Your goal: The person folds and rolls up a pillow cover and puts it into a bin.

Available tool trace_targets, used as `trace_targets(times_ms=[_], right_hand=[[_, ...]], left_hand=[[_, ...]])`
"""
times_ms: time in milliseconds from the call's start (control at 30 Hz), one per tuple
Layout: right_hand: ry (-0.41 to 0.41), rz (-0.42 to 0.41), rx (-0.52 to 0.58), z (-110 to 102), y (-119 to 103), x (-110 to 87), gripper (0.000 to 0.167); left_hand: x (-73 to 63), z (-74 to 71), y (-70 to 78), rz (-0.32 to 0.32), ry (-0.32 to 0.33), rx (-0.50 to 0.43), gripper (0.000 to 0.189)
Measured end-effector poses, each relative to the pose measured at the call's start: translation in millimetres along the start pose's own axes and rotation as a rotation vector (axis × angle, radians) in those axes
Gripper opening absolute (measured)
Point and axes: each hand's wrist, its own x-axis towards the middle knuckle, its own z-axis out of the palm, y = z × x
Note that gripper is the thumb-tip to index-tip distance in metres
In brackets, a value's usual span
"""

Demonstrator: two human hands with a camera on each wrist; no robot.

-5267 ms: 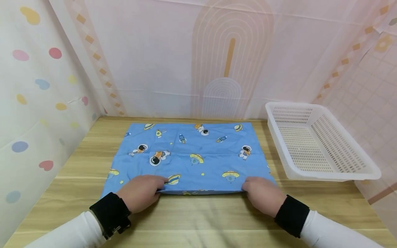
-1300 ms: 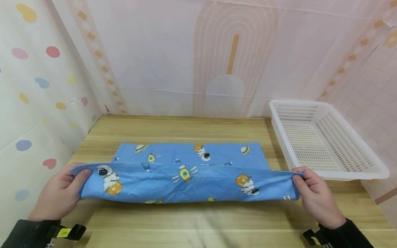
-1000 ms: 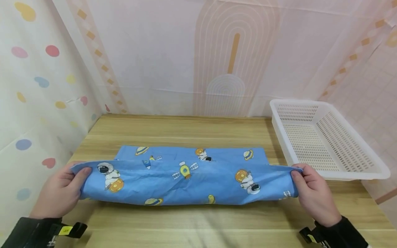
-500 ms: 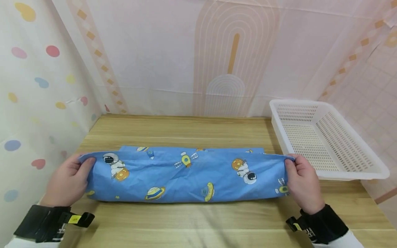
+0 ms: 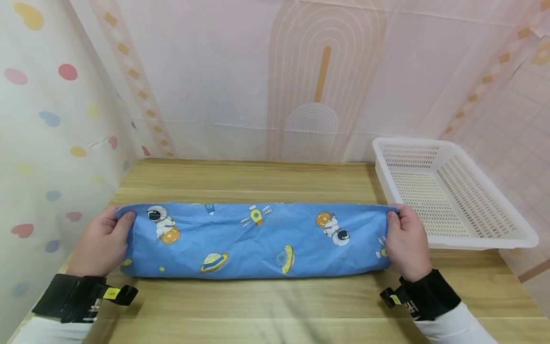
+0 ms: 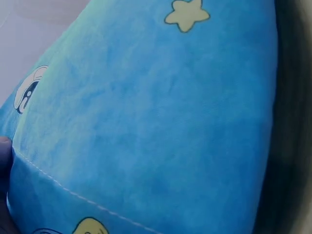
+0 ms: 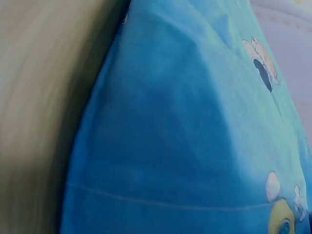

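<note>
A blue cloth (image 5: 266, 239) printed with astronauts, planets and rockets lies folded into a long, narrow band across the table. My left hand (image 5: 100, 243) pinches its far left corner, thumb on top. At the far right corner my right hand (image 5: 408, 241) pinches the edge the same way. The upper layer stretches between both hands, lightly creased, and covers nearly all of the layers below. In the left wrist view the cloth (image 6: 146, 112) fills most of the picture, a stitched hem near the bottom. The right wrist view shows its other end (image 7: 161, 122), also hemmed.
A white plastic basket (image 5: 388, 191) with slotted sides stands at the right, just beyond my right hand. Wood-grain table (image 5: 258, 310) shows in front of and behind the cloth. Printed curtains (image 5: 206, 76) hang along the back and both sides.
Both hands turned the cloth's near edge up and carried it away from me onto the far part, now nearly hidden. They also drew slightly inward. Earlier the cloth lay wider, near edge gripped.
</note>
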Motion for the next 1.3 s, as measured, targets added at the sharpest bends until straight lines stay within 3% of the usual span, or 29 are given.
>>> trace_targets(times_ms=[367,567,733,833,967,1100,1300], right_hand=[[0.106,-0.092,0.014,25.9,6.5,7.9,0.029],[0.054,-0.024,0.006,31.1,10.0,11.1,0.032],[0.024,0.029,0.013,23.3,10.8,5.5,0.033],[0.015,0.076,0.056,19.5,7.6,6.4,0.035],[-0.009,0.123,0.086,23.1,4.9,16.2,0.038],[-0.031,0.129,0.11,33.7,7.0,25.3,0.036],[-0.047,0.138,0.076,40.3,9.7,33.0,0.038]], left_hand=[[11.9,8.8,1.5,-0.098,0.033,-0.014,0.05],[13.7,9.0,-4.6,-0.111,0.042,-0.046,0.048],[2.8,-2.2,-7.1,-0.102,0.041,-0.078,0.045],[1.0,-9.6,-2.9,-0.117,0.05,-0.051,0.048],[9.9,-9.8,4.6,-0.149,0.061,-0.012,0.052],[20.0,-1.0,4.5,-0.142,0.063,-0.053,0.048],[27.8,6.9,0.5,-0.176,0.011,-0.051,0.054]])
